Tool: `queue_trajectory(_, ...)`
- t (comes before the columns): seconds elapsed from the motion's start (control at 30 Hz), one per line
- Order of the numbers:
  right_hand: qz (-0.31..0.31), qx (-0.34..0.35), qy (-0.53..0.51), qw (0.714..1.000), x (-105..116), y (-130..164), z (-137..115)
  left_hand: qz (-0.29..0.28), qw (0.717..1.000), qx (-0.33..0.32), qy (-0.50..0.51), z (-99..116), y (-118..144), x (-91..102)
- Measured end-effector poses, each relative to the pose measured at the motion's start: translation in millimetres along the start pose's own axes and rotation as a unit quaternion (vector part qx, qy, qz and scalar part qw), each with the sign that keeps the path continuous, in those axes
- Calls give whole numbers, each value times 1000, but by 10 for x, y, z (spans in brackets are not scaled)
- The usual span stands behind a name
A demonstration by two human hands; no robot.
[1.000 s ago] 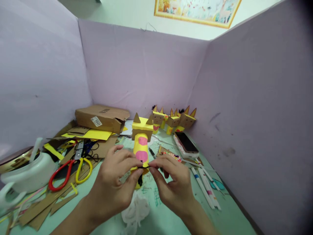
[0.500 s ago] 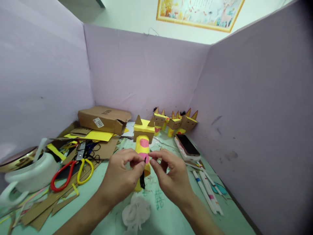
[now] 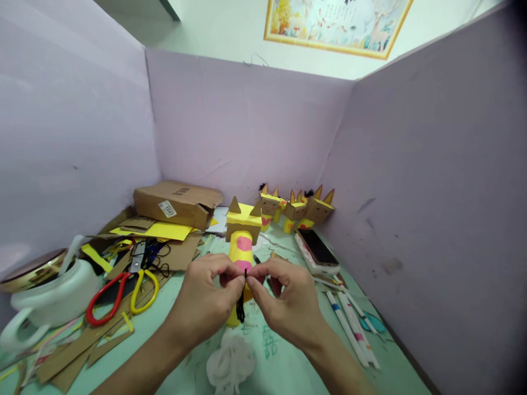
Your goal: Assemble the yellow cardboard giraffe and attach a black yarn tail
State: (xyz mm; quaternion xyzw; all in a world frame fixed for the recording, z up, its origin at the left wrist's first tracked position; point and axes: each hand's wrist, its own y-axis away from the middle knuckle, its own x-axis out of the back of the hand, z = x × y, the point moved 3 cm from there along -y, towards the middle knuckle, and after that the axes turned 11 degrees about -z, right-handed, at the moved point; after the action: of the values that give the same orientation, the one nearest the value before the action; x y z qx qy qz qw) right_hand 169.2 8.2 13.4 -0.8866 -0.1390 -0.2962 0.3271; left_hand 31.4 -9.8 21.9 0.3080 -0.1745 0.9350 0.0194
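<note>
A small black yarn tassel (image 3: pixel 241 308) hangs between my hands, its strands pointing down. My left hand (image 3: pixel 209 291) pinches the tassel's top between thumb and index finger. From the other side, the thumb and index fingertip of my right hand (image 3: pixel 286 299) are closed on the same knotted end. Right behind the fingers is a paper animal figure (image 3: pixel 241 241) with a yellow tube body, pink spots and a cardboard head with pointed ears. My hands hide part of its lower body. A crumpled white tissue (image 3: pixel 230 363) lies in front of the tassel.
Red-and-yellow-handled scissors (image 3: pixel 107 299), cardboard scraps (image 3: pixel 69 351) and a white mug (image 3: pixel 53 299) crowd the left. A cardboard box (image 3: pixel 177 200) sits behind them. Several similar figures (image 3: pixel 296 208) stand at the back. On the right are a phone (image 3: pixel 317 247) and markers (image 3: pixel 348 329).
My right hand has moved slightly left, and its fingertips now meet the left ones at the tassel's top. Before, a small gap separated them.
</note>
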Motion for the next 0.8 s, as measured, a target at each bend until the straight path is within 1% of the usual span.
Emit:
queue_trajectory(0.13, -4, 6, 27, 1000, 8, -15, -32, 0, 1000, 1, -4, -15, -12, 13)
queue_trajectory(0.3, -13, -25, 38, 999, -32, -32, -18, -11, 1000, 4, 13, -36, -26, 0)
queue_trajectory(0.53, -17, -71, -1, 997, -103, -25, 64, -8, 999, 15, 36, -53, -27, -22)
queue_trajectory(0.67, -23, -96, -35, 994, -113, -30, 96, 4, 999, 22, 37, -76, -5, -14)
queue_trajectory(0.8, -22, -106, -48, 993, -111, -26, 123, 10, 999, 12, 36, -88, 3, -9)
